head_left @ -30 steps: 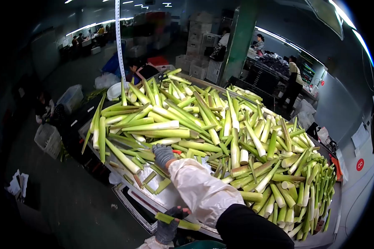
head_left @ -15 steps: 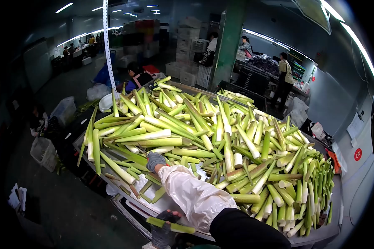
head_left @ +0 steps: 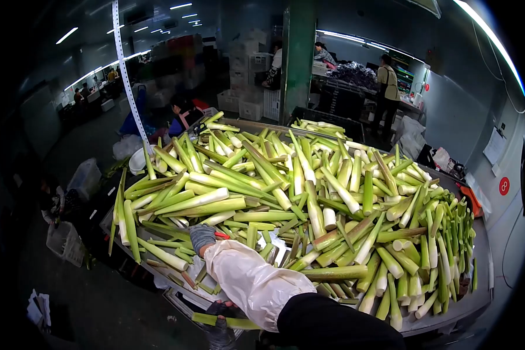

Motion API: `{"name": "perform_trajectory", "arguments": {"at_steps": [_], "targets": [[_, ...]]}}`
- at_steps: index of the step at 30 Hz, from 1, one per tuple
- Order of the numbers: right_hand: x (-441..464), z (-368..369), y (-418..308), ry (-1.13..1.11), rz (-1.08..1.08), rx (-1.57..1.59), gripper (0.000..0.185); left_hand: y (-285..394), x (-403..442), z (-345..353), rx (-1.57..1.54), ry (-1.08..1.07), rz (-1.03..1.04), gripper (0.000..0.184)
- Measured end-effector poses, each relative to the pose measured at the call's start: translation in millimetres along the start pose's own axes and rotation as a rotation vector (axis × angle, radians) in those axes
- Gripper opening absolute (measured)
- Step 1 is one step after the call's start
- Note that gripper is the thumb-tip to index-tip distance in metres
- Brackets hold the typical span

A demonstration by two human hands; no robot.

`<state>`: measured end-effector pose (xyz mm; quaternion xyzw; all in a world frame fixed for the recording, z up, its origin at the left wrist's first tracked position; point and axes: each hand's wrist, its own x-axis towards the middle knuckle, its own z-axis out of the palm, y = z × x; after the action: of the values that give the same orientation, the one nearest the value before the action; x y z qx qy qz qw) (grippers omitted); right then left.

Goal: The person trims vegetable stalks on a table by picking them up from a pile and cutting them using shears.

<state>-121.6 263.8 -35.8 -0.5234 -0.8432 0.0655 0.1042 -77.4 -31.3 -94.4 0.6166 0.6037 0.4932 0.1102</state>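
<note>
My left hand (head_left: 220, 333), in a dark grey glove with bare fingertips, is closed round a short green water bamboo stalk (head_left: 240, 322) at the bottom of the head view. My right hand (head_left: 202, 238), in a grey glove below a white plastic sleeve cover (head_left: 254, 280), reaches to the near left part of the pile. A red handle-like piece (head_left: 221, 235) sticks out of its closed fingers; the rest of that object is hidden. Around this hand lie cut green pieces and whole water bamboo stalks (head_left: 207, 200).
Green and white stalks cover much of the metal table (head_left: 481, 256). A white bowl (head_left: 137, 161) and a perforated upright post (head_left: 128, 87) stand at its far left edge. Plastic crates (head_left: 65, 242) are on the floor at left. Several people are further back, beyond a green pillar (head_left: 298, 64).
The view has turned slightly, so the scene sits further left and the pile a little higher. The red piece at my right hand shows more clearly. My left hand keeps hold of the stalk.
</note>
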Motion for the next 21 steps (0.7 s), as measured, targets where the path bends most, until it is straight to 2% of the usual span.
{"name": "perform_trajectory", "arguments": {"at_steps": [2, 3, 5, 6, 8, 9, 10, 12, 13, 15, 16, 17, 18, 19, 21], "targets": [[-0.7, -0.9, -0.7, 0.019, 0.009, 0.008, 0.015, -1.1, -3.4, -2.7, 0.356, 0.052, 0.080, 0.068], [-5.6, -7.4, -0.2, 0.031, 0.024, 0.058, 0.015, 17.0, 2.0, -8.5, 0.359, 0.051, 0.078, 0.068], [-10.9, -13.7, 4.6, 0.010, 0.066, 0.175, 0.018, 57.5, 16.7, -14.9, 0.604, 0.180, 0.030, 0.059], [-12.8, -17.6, 8.6, 0.006, 0.067, 0.173, 0.018, 66.9, 34.0, -15.7, 0.602, 0.179, 0.026, 0.059], [-15.9, -26.8, 19.9, -0.263, 0.075, 0.303, 0.027, 80.4, 65.8, -18.6, -1.175, 0.253, -0.467, 0.045], [-19.4, -26.9, 27.9, -0.275, 0.076, 0.401, 0.036, 76.1, 68.4, -19.5, -1.182, 0.266, -0.448, 0.044], [-28.5, -50.1, 39.2, -0.455, 0.044, 0.427, 0.043, 70.6, 73.1, -20.3, -1.190, 0.279, -0.429, 0.044], [-38.9, -32.3, 63.5, -0.472, -0.037, 0.528, 0.058, 62.2, 80.3, -22.5, -1.183, 0.310, -0.443, 0.043], [-59.0, -34.6, 80.2, -0.409, -0.042, 0.746, 0.065, 62.9, 84.3, -24.6, -1.179, 0.318, -0.457, 0.042], [-104.8, -65.6, 104.7, -0.428, -0.015, 1.027, 0.059, 63.8, 93.9, -24.8, -1.171, 0.306, -0.453, 0.042], [-133.5, -106.3, 110.6, -0.505, 0.032, 1.164, 0.061, 63.6, 97.2, -23.1, -1.163, 0.287, -0.439, 0.043], [-147.2, -96.6, 128.4, -0.544, 0.078, 1.223, 0.063, 67.1, 102.5, -19.6, -1.150, 0.271, -0.455, 0.044], [-170.6, -119.5, 137.6, -0.471, 0.060, 1.219, 0.066, 71.6, 107.7, -16.8, -1.135, 0.252, -0.469, 0.045], [-183.7, -106.2, 155.0, -0.349, -0.103, 1.277, 0.065, 77.4, 113.1, -12.3, -1.135, 0.209, -0.477, 0.046], [-221.7, -115.1, 174.0, -0.262, -0.043, 1.161, 0.073, 87.4, 122.2, 0.9, -1.105, 0.088, -0.482, 0.048]]}}
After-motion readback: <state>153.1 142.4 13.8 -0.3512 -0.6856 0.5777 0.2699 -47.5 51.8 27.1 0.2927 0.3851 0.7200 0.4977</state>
